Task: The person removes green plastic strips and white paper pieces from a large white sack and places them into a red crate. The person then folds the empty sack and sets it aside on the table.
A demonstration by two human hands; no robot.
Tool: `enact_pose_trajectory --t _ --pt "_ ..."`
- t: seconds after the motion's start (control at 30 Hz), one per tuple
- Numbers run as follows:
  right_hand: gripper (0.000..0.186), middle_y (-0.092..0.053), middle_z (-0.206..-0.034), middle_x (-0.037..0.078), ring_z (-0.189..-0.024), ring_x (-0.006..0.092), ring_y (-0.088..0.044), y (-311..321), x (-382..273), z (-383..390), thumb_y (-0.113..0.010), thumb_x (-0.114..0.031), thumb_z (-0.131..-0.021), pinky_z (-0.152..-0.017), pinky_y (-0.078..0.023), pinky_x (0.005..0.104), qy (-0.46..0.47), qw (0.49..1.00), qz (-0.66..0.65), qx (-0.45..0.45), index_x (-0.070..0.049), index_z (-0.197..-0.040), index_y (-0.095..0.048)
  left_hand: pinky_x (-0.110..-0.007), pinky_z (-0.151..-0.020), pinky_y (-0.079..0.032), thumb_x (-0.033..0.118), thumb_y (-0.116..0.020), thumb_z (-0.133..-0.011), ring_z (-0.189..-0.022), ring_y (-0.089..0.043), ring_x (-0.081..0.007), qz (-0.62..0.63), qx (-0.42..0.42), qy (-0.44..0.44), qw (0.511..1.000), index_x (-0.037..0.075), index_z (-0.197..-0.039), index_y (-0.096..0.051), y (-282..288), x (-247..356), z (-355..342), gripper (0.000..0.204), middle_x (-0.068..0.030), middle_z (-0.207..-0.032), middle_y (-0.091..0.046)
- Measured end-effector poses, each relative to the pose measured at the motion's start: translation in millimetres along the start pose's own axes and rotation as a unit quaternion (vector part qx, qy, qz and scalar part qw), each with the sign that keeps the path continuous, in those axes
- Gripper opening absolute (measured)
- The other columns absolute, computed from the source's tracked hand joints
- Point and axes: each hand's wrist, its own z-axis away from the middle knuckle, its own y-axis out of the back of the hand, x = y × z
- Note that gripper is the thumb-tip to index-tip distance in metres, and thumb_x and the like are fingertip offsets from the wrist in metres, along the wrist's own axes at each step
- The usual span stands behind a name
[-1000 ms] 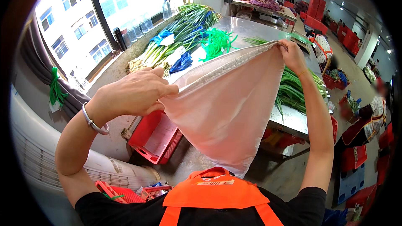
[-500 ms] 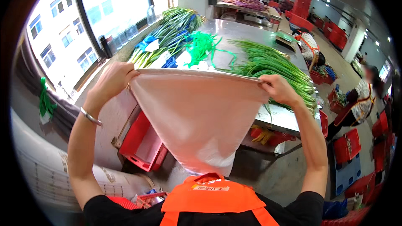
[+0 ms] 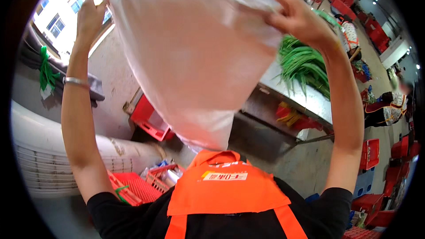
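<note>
A broad, pale pinkish plastic sheet (image 3: 190,48) is stretched up in front of me; whether it is a single sheet or a bag, I cannot tell. It narrows downward to my orange apron (image 3: 230,186). My left hand (image 3: 90,17), raised near the window, pinches its upper left corner. At the upper right edge, my right hand (image 3: 301,17) has a finger stretched out and the others curled on the plastic, slightly blurred. Behind the sheet, a heap of green onions (image 3: 303,64) shows on the metal table (image 3: 283,79).
Red crates stand below, one (image 3: 148,115) under the sheet and another basket (image 3: 164,177) by my left arm. A white ribbed cylinder (image 3: 66,150) lies at left. Green ties (image 3: 46,68) hang on the wall. Co-workers (image 3: 389,108) are among crates at right.
Both hands have risen, lifting the sheet so it now covers most of the table. My right hand's grip has loosened into a more spread shape. The view has tilted.
</note>
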Motion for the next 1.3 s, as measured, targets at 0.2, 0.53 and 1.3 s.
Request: enact_pose_trajectory --t 0.2,0.53,1.3 --pt "0.022 -0.060 -0.084 0.017 -0.071 0.0217 -0.063 -106.0 -36.9 -132.9 -0.047 0.005 -0.081 -0.064 -0.056 0.0304 -0.096 0.908 -0.405 0.055 0.009 -0.101 -0.055 -0.040 -0.095 -0.041 0.013 -0.063 -0.082 -0.117 -0.045 -0.0286 0.302 0.103 0.048 0.946 -0.001 -0.126 -0.036 7.2 87.6 96.5 0.054 -0.0183 -0.127 -0.041" --pt "0.018 -0.059 -0.087 0.017 -0.073 0.0239 -0.061 -223.8 -47.1 -280.4 -0.046 0.004 -0.082 -0.067 -0.054 0.0324 -0.014 0.841 -0.537 0.059 0.008 -0.097 -0.056 -0.031 -0.079 -0.045 0.031 -0.056 -0.088 -0.094 -0.052 -0.0161 0.421 -0.046 0.682 0.596 0.008 -0.110 -0.046 -58.6 50.8 434.8 0.034 -0.0082 -0.106 -0.052" --pt "0.021 -0.059 -0.089 0.009 -0.080 0.0182 -0.057 -91.1 -3.8 -298.7 -0.052 -0.007 -0.082 -0.077 -0.047 0.0292 -0.036 0.881 -0.443 0.164 0.001 -0.101 -0.057 -0.061 -0.102 -0.019 0.066 -0.054 -0.072 -0.128 -0.014 -0.0470 0.664 -0.056 0.729 -0.155 0.012 -0.141 -0.002 -195.3 158.6 482.1 0.101 -0.0276 -0.141 -0.005"
